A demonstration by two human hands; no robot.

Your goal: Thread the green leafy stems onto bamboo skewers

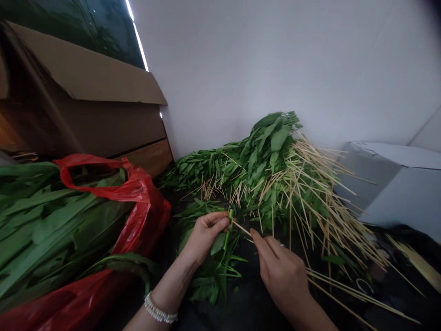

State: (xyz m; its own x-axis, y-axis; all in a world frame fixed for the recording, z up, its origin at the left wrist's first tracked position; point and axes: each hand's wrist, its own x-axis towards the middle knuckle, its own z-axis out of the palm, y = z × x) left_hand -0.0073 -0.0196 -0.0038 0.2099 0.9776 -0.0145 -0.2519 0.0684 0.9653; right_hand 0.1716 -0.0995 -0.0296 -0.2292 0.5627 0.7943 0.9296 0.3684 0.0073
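Between the thumb and fingers of my left hand (pixel 206 234) is a green leafy stem (pixel 230 215); its leaves hang down below the hand. My right hand (pixel 282 269) is closed on a thin bamboo skewer (pixel 243 229), whose tip meets the stem or lies right against it; I cannot tell if it has gone in. Other skewers show close to the right hand. Behind both hands lies a large heap of leafy greens (pixel 265 142) on skewers, with many bare skewer ends (pixel 320 184) pointing right and forward. Loose leaves (pixel 206 285) lie beneath my left hand.
On the left, a red plastic bag (pixel 144 197) holds long green leaves (pixel 58 230). An open cardboard box (pixel 113 119) stands behind it. A white box (pixel 399 184) is at the right, with more skewers (pixel 416 262) in front. A pale wall (pixel 275 59) closes off the back.
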